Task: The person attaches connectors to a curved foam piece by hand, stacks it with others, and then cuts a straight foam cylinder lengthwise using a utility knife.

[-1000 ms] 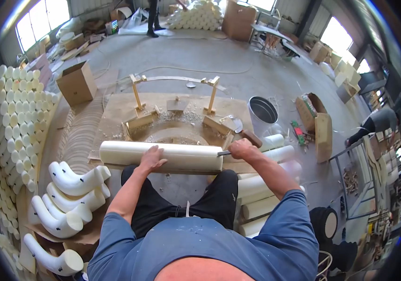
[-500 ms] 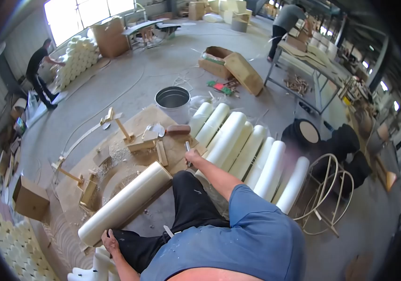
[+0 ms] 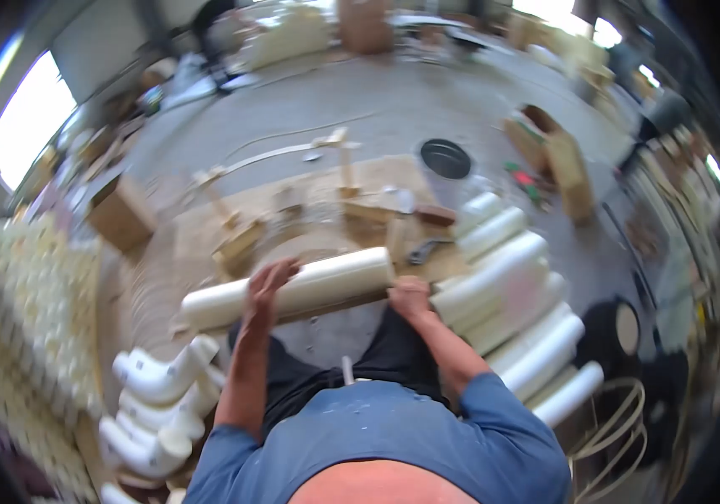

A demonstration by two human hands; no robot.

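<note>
A long cream-white cylinder lies across in front of my knees, at the near edge of a wooden board. My left hand rests over its left half, fingers stretched out and a little blurred. Beside the right end of the cylinder, my right hand is closed like a fist; whatever its curled fingers hold is hidden. Just beyond that hand, a grey metal hand tool lies on the board. Wooden blocks are fixed on the board behind the cylinder.
Several white cylinders lie stacked to my right. White curved pieces are piled at left, near a cardboard box. A dark-mouthed bucket stands past the board. Round cane-like hoops are at lower right.
My view has swung left. My right hand has let go of the metal tool and moved to the cylinder's right end. My left hand has shifted from the left end onto the cylinder's top.
</note>
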